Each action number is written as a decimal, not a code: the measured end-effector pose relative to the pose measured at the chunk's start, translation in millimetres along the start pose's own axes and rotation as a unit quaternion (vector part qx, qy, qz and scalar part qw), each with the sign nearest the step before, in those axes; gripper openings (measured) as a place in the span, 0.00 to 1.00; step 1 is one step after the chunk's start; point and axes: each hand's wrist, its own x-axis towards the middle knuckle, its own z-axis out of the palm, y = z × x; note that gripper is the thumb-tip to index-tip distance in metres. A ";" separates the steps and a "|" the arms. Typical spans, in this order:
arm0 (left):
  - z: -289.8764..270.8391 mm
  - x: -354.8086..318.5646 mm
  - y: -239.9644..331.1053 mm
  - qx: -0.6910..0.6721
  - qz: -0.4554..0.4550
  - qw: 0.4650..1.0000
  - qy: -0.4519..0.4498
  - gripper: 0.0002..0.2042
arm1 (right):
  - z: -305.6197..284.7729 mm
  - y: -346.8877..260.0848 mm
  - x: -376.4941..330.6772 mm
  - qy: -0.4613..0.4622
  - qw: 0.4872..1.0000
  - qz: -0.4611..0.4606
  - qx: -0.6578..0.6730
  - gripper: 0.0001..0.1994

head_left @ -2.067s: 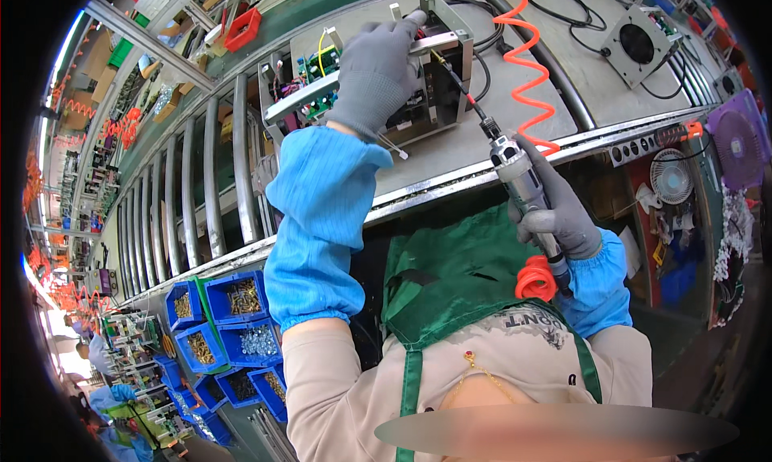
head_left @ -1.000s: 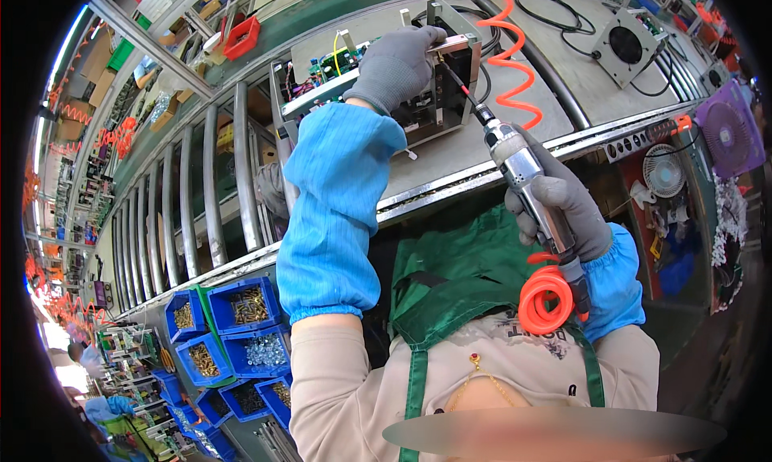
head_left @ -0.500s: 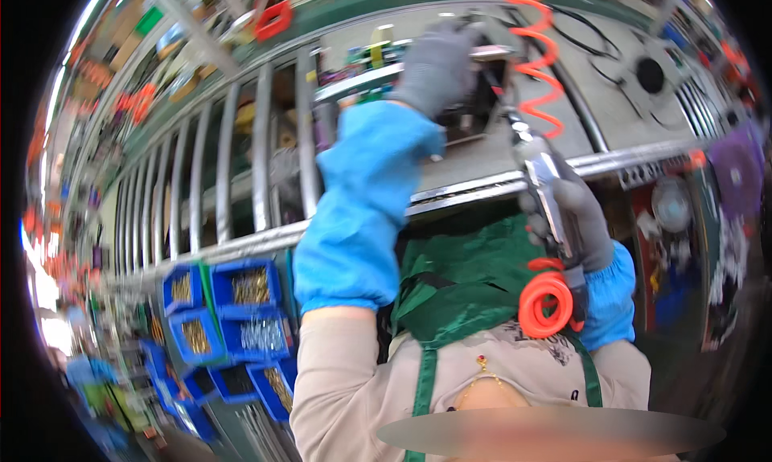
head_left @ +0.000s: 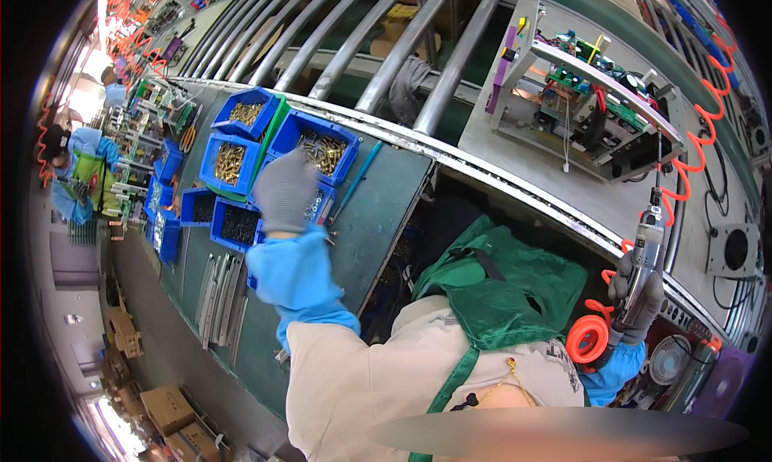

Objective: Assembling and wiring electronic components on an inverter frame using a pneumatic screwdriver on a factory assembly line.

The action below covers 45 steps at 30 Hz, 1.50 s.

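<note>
Likely for control, the grey-gloved right hand (head_left: 642,299) clasps a silver cylindrical screwdriver (head_left: 648,243); how the grey-gloved left hand (head_left: 286,190) grips is unclear.

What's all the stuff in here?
frame with circuit boards: one, silver, upper right
power screwdriver: one, silver, at right
coiled hose: at least one, orange, right
bins: several, blue, left of middle
small parts: many, brass or black, in bins
rollers: many, silver, along top
metal strips: several, silver, below bins
cardboard boxes: several, brown, lower left
another person: one, wearing blue, far left
apron: one, green, lower middle
left hand: one, grey-gloved, over bins
right hand: one, grey-gloved, on screwdriver
</note>
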 end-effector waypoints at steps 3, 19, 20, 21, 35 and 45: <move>23.3 -10.2 -62.1 0.121 -0.094 0.975 -0.162 0.12 | 3.5 -1.3 2.6 0.008 1.000 -0.005 0.001 0.38; 37.7 -4.9 -71.6 0.061 -0.036 0.966 -0.250 0.14 | 15.5 1.4 0.6 0.030 0.998 -0.015 -0.050 0.39; 38.8 -4.2 -69.3 0.072 -0.042 0.964 -0.253 0.14 | 14.3 -0.1 -0.1 0.020 0.998 -0.023 -0.051 0.37; 40.4 -2.8 -66.9 0.083 -0.045 0.962 -0.255 0.13 | 15.2 -1.0 -1.3 0.027 0.998 -0.028 -0.052 0.37; -51.0 67.9 167.5 -0.427 0.372 0.823 0.033 0.09 | 33.2 -24.7 6.0 0.068 0.993 0.063 -0.072 0.53; -45.5 129.2 440.9 -0.269 0.551 0.731 -0.301 0.24 | 39.8 -34.2 5.5 0.076 0.989 0.099 -0.073 0.51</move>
